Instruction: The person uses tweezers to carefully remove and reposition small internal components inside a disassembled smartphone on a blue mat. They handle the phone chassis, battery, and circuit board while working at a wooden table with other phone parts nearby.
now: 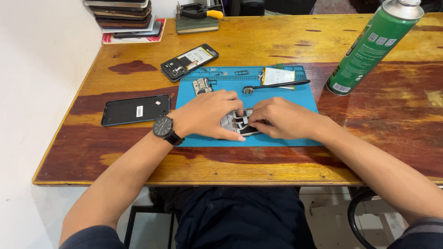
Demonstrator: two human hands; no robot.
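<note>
- Left hand (210,115), watch (163,127) on the wrist, lies palm-down over the left part of an opened phone frame (240,121); its fingers are curled together and press on the frame, thumb along the near edge.
- Right hand (281,119) covers the frame's right part; its fingers are bunched on something small at the frame's middle. Cannot tell what they pinch.
- The frame lies on the near middle of a blue mat (304,103), mostly hidden by both hands.
- On the mat beyond the hands: a black tool (277,85) lying across, a pale battery (278,76) just behind it, a small circuit board (201,85) to the left, and tiny parts in the mat's moulded trays at the far edge.
- Left of the mat, on the table (258,44): a dark phone (135,110) lying flat, well apart from the hands. Beyond it, a second phone (189,62) with its back off, internals showing, touching the mat's far left corner.
- Right of the mat: a green spray can (369,48) standing upright, near the mat's far right corner.
- Far edge of the table: a stack of phones (123,16) at the left; beside it a dark book (197,24) with pliers (200,11) on top.
- The table is varnished wood with worn reddish patches, set against a white wall (41,60) on the left.
</note>
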